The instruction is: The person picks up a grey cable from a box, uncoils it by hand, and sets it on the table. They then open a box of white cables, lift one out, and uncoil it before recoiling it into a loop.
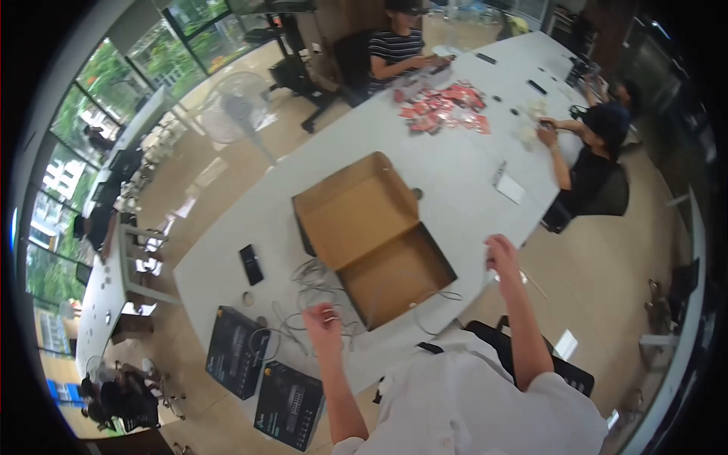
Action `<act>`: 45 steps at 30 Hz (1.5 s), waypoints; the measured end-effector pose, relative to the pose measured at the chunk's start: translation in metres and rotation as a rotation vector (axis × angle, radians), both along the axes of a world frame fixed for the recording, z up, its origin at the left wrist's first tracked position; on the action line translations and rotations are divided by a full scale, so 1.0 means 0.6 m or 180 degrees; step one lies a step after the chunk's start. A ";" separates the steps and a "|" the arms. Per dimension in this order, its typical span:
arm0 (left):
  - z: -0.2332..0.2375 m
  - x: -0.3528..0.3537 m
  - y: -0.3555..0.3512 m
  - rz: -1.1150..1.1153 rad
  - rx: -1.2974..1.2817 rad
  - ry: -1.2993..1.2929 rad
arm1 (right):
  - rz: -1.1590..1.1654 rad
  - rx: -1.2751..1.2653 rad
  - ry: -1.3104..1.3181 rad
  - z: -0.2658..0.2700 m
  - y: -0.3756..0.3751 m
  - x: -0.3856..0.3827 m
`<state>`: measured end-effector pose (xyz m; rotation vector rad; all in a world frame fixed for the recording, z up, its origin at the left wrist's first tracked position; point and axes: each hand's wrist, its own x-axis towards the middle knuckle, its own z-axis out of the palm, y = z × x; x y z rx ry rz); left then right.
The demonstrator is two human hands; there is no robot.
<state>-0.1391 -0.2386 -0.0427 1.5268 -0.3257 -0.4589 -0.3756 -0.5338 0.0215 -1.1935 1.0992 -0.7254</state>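
Head cam: open cardboard box (356,220) sits on the worktop (455,182), with loose grey cable (309,273) bunched up at its 8 o'clock. Left hand (322,320) is right by that cable around 7, fingers curled, can't tell if they're gripping it. Right hand (501,255) is out at 3, fingers bent, can't tell if they're holding anything.

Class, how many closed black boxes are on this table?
2: the left box and right box, side by side, lower left on the table. The open box could hide more.
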 end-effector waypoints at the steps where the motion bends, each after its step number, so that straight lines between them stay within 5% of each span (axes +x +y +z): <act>1: 0.022 -0.005 -0.001 0.0169 0.0067 0.0088 | 0.0147 0.0011 -0.0031 0.009 -0.001 -0.002; 9: 0.085 0.021 0.100 0.1002 0.0206 -0.0367 | 0.1448 -0.0007 0.0478 0.016 0.027 0.046; 13: 0.184 0.051 0.170 0.1223 -0.0054 -0.0562 | 0.1808 -0.0796 -0.0388 0.083 0.072 0.095; 18: 0.311 0.017 0.247 0.1145 -0.0796 -0.1704 | 0.1393 -0.3212 -0.1615 0.250 0.153 0.117; 20: 0.301 0.001 0.270 0.1254 -0.0953 -0.1545 | 0.0929 -0.3081 -0.2283 0.267 0.202 0.137; 22: 0.276 0.003 0.277 0.1309 -0.0930 -0.1386 | 0.1504 -0.3202 -0.1960 0.242 0.215 0.156; 27: 0.102 0.068 0.296 0.1325 0.1110 -0.1020 | 0.4455 -0.2059 -0.0458 0.073 0.313 0.232; 30: 0.009 0.079 0.352 0.1320 0.1564 -0.0894 | 0.5080 -0.2011 0.0226 0.006 0.323 0.220; 35: -0.085 0.090 0.439 0.1992 0.1711 -0.0699 | 0.4310 -0.1160 0.0459 -0.038 0.275 0.196; 38: -0.087 0.092 0.439 0.2314 0.1074 0.0064 | 0.3672 -0.0323 0.0433 -0.059 0.259 0.179; 41: -0.116 0.107 0.432 0.2793 0.0393 -0.0116 | 0.3361 -0.0154 0.0425 -0.076 0.245 0.169; 44: -0.100 0.114 0.401 0.2944 0.1727 -0.1139 | 0.3102 -0.0446 0.0559 -0.073 0.219 0.150; 45: -0.080 0.108 0.374 0.2946 0.1521 -0.1029 | 0.3029 -0.0570 0.0620 -0.070 0.209 0.147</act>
